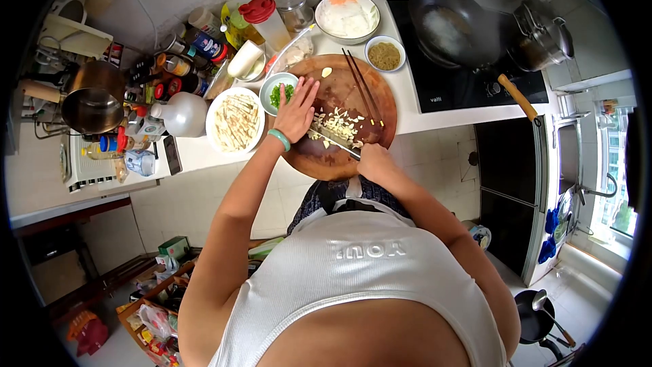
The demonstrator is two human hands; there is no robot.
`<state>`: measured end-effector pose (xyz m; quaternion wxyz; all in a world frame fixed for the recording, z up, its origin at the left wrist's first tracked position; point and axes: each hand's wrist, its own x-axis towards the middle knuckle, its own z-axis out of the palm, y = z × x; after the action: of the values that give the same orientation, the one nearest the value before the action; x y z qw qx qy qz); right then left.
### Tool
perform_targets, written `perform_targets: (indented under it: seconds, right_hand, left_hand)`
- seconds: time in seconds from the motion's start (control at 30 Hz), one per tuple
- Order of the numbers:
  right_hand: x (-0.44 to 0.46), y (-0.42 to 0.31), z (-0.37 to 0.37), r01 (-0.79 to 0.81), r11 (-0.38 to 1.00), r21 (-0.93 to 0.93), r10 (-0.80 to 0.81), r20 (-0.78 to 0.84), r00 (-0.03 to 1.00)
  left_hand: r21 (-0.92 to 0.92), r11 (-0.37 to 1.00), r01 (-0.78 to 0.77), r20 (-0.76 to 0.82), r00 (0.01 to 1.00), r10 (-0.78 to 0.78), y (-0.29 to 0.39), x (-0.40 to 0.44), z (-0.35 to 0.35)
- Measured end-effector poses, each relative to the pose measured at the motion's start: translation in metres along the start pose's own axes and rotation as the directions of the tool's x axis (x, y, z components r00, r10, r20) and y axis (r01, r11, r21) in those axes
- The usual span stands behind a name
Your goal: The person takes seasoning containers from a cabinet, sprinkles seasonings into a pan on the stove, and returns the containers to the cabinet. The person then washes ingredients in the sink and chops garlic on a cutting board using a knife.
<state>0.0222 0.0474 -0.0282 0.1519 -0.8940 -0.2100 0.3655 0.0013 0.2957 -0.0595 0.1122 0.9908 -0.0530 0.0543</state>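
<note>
My right hand is closed around the handle of a kitchen knife, whose blade lies low over the round wooden cutting board. Chopped garlic is scattered along the blade and just beyond it. With fingers stretched out, my left hand is over the board's left side, close to the blade's tip; whether it touches the blade I cannot tell. A larger pale garlic piece sits farther back. Chopsticks rest on the board's right. Beside my left fingers is a small bowl of chopped green onion.
A white bowl of pale strips stands left of the board. Behind are a bowl of white food and a small bowl of brownish contents. A wok sits on the black cooktop at right. Bottles and jars crowd the left.
</note>
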Motion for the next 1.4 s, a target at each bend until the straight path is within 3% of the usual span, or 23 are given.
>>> perform_targets:
  seconds: [0.2, 0.33, 0.73, 0.87, 1.0, 1.13, 1.2, 1.27, 1.4]
  right_hand:
    - [0.004, 0.005, 0.007, -0.018, 0.995, -0.101, 0.017, -0.014, 1.000]
    - [0.009, 0.005, 0.003, 0.030, 0.996, -0.088, -0.033, -0.025, 0.999]
    - [0.028, 0.017, -0.017, -0.008, 0.996, -0.088, 0.009, 0.004, 1.000]
    - [0.030, 0.017, -0.026, 0.039, 0.995, -0.094, -0.042, -0.031, 0.999]
    - [0.041, 0.024, -0.023, 0.061, 0.986, -0.155, -0.061, 0.005, 0.998]
    - [0.041, 0.031, -0.017, 0.086, 0.986, -0.143, -0.093, -0.044, 0.995]
    - [0.045, 0.034, -0.017, 0.112, 0.985, -0.128, -0.118, -0.039, 0.992]
    - [0.040, 0.033, -0.017, 0.136, 0.977, -0.165, -0.148, -0.062, 0.987]
    - [0.015, 0.025, -0.031, 0.216, 0.945, -0.246, -0.247, -0.104, 0.963]
  left_hand:
    - [0.028, 0.999, 0.031, 0.013, 0.999, -0.031, 0.005, -0.014, 0.004]
    - [-0.003, 0.997, 0.073, -0.053, 0.996, -0.073, 0.001, -0.007, 0.003]
    - [0.004, 0.994, 0.107, -0.047, 0.993, -0.107, 0.010, -0.003, 0.009]
    - [-0.002, 0.986, 0.167, -0.108, 0.980, -0.166, 0.007, 0.000, 0.013]
    - [-0.004, 0.993, 0.122, -0.080, 0.989, -0.122, 0.014, 0.001, 0.006]
    - [-0.043, 0.984, 0.171, -0.103, 0.979, -0.175, 0.011, -0.003, 0.011]
    - [-0.001, 0.993, 0.118, -0.084, 0.990, -0.118, 0.015, -0.002, 0.006]
    - [-0.015, 0.984, 0.175, -0.069, 0.982, -0.176, 0.012, -0.006, 0.012]
    - [-0.164, 0.970, 0.178, -0.068, 0.979, -0.192, 0.020, -0.022, -0.001]
